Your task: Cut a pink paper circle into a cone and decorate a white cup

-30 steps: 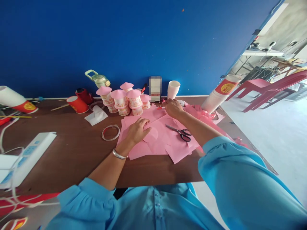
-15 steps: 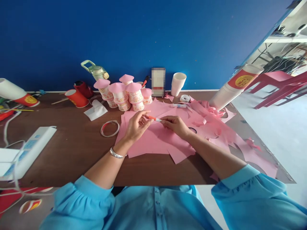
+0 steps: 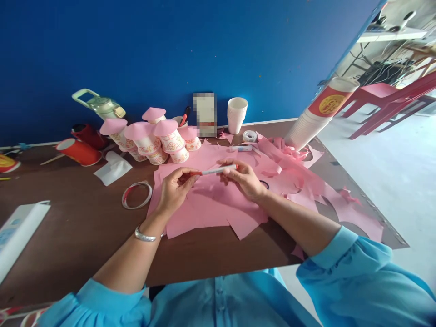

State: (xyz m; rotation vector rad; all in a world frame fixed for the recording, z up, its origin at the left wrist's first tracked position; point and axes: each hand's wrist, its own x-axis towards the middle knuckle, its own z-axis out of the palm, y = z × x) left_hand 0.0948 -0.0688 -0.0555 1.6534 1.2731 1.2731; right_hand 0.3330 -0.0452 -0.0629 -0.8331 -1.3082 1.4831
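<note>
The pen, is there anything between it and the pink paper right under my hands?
Nothing visible. The pen is held level between the left hand and the right hand, above the pink paper. Only open air and the hands' shadow lie beneath it.

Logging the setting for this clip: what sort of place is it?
Probably a craft table in a workroom or classroom. Cut pink paper covers the brown table, paper cups topped with pink cones stand by the blue wall, and both hands hold a pen.
</note>
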